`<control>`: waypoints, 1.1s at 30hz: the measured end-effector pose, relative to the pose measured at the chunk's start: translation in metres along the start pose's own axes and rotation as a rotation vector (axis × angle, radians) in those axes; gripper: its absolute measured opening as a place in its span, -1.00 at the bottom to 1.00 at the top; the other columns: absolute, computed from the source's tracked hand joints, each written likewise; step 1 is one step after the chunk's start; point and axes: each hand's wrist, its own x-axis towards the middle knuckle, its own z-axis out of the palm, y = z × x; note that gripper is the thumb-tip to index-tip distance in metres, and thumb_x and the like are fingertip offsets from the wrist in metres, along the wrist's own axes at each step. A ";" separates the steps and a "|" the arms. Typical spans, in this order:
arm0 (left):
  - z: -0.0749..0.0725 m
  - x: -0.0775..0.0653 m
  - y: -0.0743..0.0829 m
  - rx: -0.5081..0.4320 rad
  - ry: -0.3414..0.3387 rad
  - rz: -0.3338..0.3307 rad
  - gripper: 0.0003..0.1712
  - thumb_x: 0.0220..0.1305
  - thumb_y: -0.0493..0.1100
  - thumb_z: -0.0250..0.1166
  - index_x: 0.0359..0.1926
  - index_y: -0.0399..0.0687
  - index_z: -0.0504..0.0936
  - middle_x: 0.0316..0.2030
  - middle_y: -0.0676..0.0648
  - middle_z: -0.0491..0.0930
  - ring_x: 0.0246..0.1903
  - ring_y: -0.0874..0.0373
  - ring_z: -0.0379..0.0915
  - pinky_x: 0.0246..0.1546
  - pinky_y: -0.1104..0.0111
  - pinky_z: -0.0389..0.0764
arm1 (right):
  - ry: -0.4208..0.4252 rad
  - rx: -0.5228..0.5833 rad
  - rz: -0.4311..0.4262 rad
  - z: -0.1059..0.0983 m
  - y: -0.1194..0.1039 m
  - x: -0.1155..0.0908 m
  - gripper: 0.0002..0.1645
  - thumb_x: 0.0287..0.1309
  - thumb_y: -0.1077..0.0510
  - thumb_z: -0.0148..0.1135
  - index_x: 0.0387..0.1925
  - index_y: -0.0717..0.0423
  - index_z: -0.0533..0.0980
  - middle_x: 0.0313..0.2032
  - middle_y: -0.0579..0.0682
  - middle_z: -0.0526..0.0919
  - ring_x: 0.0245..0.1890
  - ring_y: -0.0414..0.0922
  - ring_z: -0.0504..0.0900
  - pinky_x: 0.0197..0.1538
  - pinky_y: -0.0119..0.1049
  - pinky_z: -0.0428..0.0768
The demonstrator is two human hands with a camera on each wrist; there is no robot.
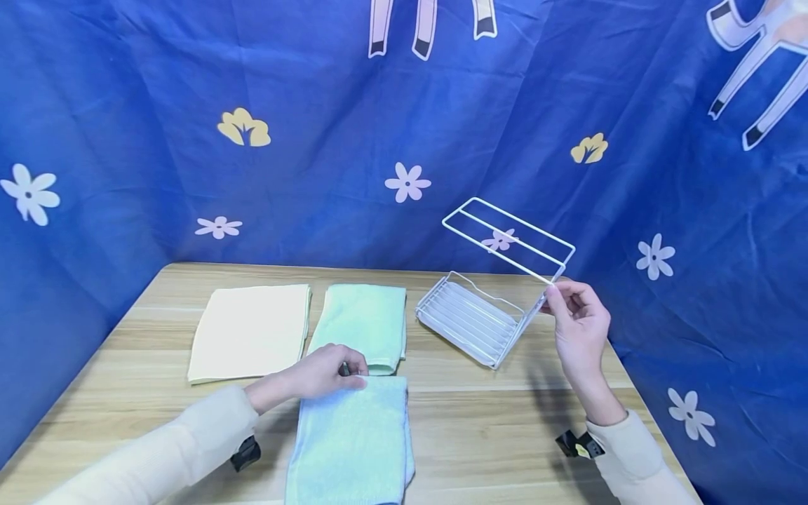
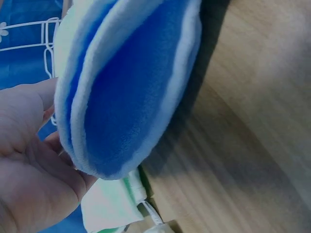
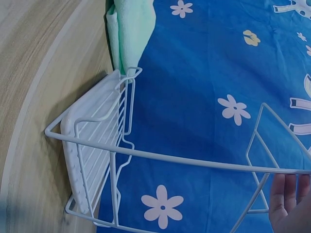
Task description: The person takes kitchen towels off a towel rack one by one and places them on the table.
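My right hand (image 1: 581, 326) grips a white wire rack (image 3: 194, 161) by a corner of its raised frame, thumb on the near side. A pale shallow tray (image 1: 467, 319) lies in the rack's base, which stands slanted on the table. Toward the front, my left hand (image 1: 325, 372) pinches the far edge of a folded light blue towel (image 1: 350, 449). In the left wrist view the towel's layers gape apart, with the thumb on one side and fingers partly hidden behind. Just beyond that hand lies a folded mint green towel (image 1: 362, 315).
A folded cream towel (image 1: 249, 333) lies left of the green one on the wooden table (image 1: 473, 435). Blue patterned cloth (image 1: 315, 175) hangs around the table's back and sides. Each sleeve carries a small black wrist device.
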 end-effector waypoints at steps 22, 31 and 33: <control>-0.018 -0.017 0.000 -0.048 0.117 -0.001 -0.80 0.44 -0.11 0.37 -0.06 -0.14 0.75 -0.20 0.07 0.76 -0.21 0.36 0.59 -0.17 0.42 0.64 | 0.042 0.059 -0.087 -0.002 -0.007 0.001 -0.82 0.27 0.50 0.33 -0.12 0.55 0.59 -0.33 0.00 0.74 -0.42 -0.17 0.73 -0.25 -0.39 0.77; -0.052 -0.035 0.033 0.097 0.330 -0.016 -0.82 0.47 -0.10 0.35 0.01 0.04 0.76 -0.05 0.04 0.80 -0.06 0.14 0.69 -0.05 0.26 0.68 | -0.023 -0.153 -0.319 0.007 -0.026 -0.005 -0.83 0.23 0.48 0.35 -0.23 0.63 0.57 -0.36 -0.12 0.72 -0.43 -0.31 0.66 -0.25 -0.54 0.65; -0.058 -0.041 0.041 0.124 0.382 -0.004 -0.81 0.45 -0.10 0.38 0.03 0.06 0.75 -0.04 0.06 0.80 -0.06 0.11 0.68 -0.09 0.29 0.67 | -0.057 -0.249 -0.392 0.011 -0.032 -0.006 -0.82 0.20 0.46 0.37 -0.26 0.62 0.59 -0.35 -0.10 0.72 -0.39 -0.35 0.64 -0.20 -0.56 0.64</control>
